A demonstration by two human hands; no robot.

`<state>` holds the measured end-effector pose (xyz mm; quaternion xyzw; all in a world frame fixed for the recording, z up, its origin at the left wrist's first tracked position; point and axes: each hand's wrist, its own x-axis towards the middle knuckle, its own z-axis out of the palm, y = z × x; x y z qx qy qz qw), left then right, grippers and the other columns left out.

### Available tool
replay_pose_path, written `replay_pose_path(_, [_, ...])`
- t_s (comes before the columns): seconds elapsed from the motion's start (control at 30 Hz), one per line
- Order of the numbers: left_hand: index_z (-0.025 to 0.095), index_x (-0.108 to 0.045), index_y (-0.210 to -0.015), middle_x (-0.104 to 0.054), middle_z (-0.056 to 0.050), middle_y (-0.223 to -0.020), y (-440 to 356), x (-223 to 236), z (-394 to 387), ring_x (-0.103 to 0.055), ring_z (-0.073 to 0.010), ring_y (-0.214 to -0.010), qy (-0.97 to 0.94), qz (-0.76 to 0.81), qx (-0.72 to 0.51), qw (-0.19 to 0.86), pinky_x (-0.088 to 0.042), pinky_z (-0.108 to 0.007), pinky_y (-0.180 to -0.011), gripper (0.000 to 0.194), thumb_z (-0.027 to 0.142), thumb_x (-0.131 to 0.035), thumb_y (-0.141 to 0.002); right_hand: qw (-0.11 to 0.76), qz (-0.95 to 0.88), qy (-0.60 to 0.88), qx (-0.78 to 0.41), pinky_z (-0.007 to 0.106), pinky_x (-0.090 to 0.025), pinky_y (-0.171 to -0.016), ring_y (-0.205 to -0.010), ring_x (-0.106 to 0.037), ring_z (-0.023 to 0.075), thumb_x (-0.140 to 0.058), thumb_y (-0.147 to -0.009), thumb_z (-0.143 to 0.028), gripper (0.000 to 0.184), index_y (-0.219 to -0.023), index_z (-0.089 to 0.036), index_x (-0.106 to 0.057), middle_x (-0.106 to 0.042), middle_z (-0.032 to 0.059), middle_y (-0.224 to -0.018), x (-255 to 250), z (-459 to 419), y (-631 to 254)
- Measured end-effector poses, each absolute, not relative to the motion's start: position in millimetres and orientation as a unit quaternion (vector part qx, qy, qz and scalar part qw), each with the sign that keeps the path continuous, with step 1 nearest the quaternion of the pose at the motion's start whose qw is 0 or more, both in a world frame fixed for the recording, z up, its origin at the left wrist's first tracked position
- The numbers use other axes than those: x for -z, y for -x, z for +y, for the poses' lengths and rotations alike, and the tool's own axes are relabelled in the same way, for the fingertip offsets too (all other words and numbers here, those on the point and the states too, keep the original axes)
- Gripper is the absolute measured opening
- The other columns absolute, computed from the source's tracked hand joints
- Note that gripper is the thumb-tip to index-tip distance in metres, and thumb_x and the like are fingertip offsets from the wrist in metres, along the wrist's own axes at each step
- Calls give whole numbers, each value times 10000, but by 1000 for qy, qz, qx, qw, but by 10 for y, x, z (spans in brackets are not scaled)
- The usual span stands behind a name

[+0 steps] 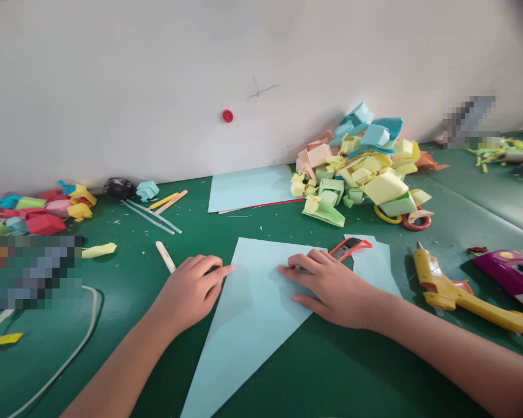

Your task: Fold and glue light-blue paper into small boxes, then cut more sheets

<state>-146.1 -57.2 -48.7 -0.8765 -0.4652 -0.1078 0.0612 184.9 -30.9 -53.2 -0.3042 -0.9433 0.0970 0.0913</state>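
Note:
A light blue sheet of paper [253, 325], tapering to a narrow end near me, lies on the green table. My left hand [194, 290] is at its left edge, index fingertip touching it and the other fingers loosely bent. Across the paper's right side rests my right hand [331, 284], its fingers apart and palm down. Just beyond that hand is an orange-red utility knife [347, 248], partly hidden by the fingers. Another piece of blue paper [379, 264] lies beside the knife. A white stick [164, 255] lies just beyond my left hand.
Folded paper pieces [370, 168] are heaped at the back right, above red and yellow ring handles [416, 220]. A yellow glue gun [444, 284] lies right. Blue sheets [253, 188] rest against the wall. Clear glue sticks [152, 217] and a white cable [93, 313] lie left.

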Motion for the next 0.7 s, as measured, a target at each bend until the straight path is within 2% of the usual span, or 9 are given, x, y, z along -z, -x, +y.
replay_pose_path(0.33, [231,-753,-1186,-706,-106,-1092,1452,479,-548,-655,-289,-959,814,-558,127,99,-521,-442,-832,374,293,-426,-1016,98,-940,300,-130,535,-508,-929,-1026,-539,298,-494,-1024,-382,463,-1461,-235,-526,-579,140,-1287,440,-249,-1871])
replay_pose_path(0.43, [235,-743,-1193,-695,-102,-1158,1410,498,-576,-655,-286,-1010,828,-540,126,81,-514,-440,-873,347,366,-473,-1019,81,-943,289,-145,526,-526,-907,-1016,-535,291,-476,-1033,-395,448,-1443,-230,-552,-576,142,-1265,389,-190,-1878])
replay_pose_path(0.53, [255,-695,-1288,-655,-107,-1289,1378,524,-604,-626,-311,-1114,838,-530,112,66,-503,-462,-915,388,451,-522,-1002,68,-942,286,-159,514,-537,-909,-1035,-521,290,-439,-1048,-400,445,-1445,-241,-560,-564,136,-1245,359,-149,-1884])
replay_pose_path(0.7, [327,-669,-1340,-592,-81,-1415,1385,547,-611,-576,-334,-1211,843,-525,114,33,-498,-512,-979,402,485,-559,-987,73,-937,311,-144,516,-519,-939,-1052,-501,295,-437,-1049,-411,441,-1425,-236,-586,-564,132,-1235,381,-90,-1923])
